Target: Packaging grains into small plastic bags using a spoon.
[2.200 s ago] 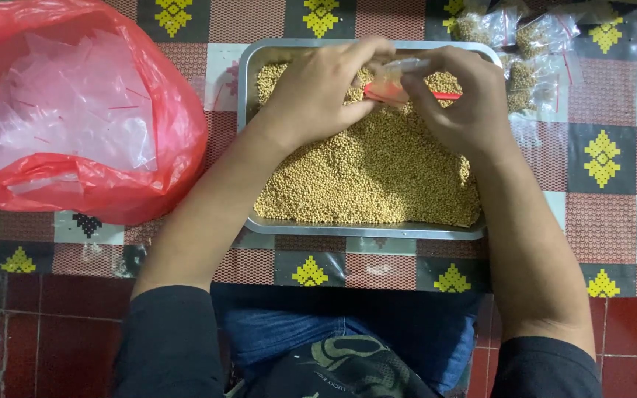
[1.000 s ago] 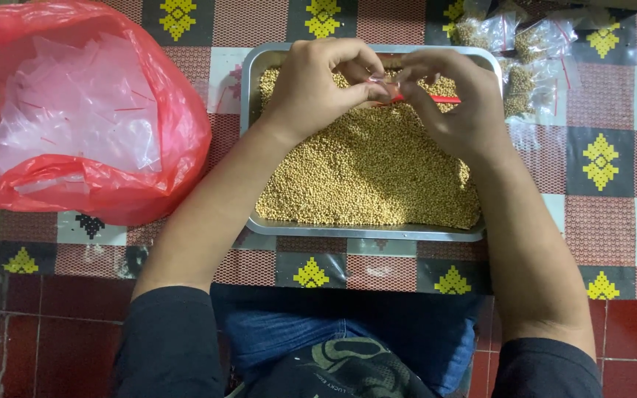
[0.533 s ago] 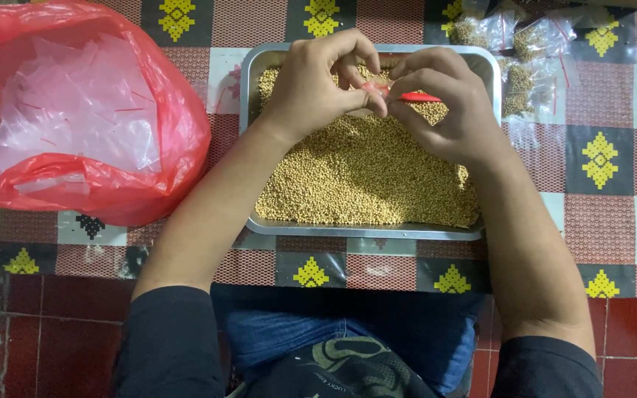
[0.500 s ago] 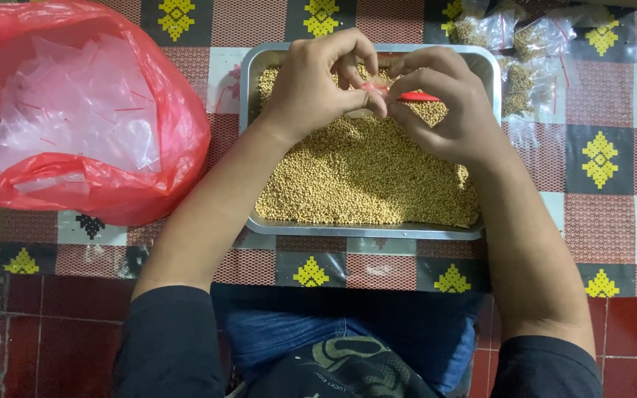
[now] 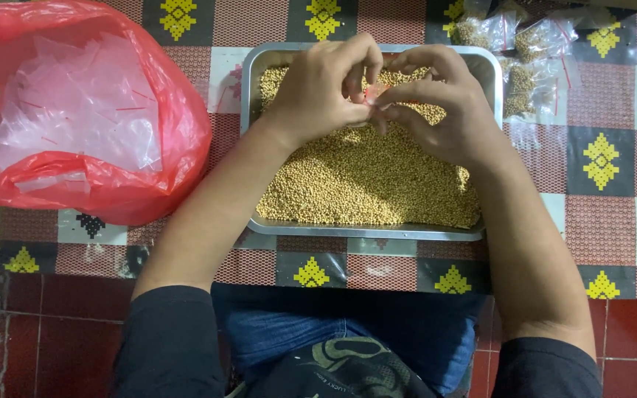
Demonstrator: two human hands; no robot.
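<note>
Metal tray (image 5: 253, 81) of yellow grain sits under both hands — left hand (image 5: 324, 88) and right hand (image 5: 442, 103) pinch one small clear pouch (image 5: 374, 94) between fingertips above the grain, apparently so spills drop back — filled pouches (image 5: 525, 59) far right, red bag (image 5: 82, 118) left.

floor: dark red tiles (image 5: 53, 332), pale grout lines, visible along bottom edge and lower corners
covering: glossy patterned mat (image 5: 613, 147) spread over floor, checked squares in brick red, black, white, with yellow diamond motifs
light: even, soft, from overhead; faint glare on mat
walls, windows, furniture: out of frame
</note>
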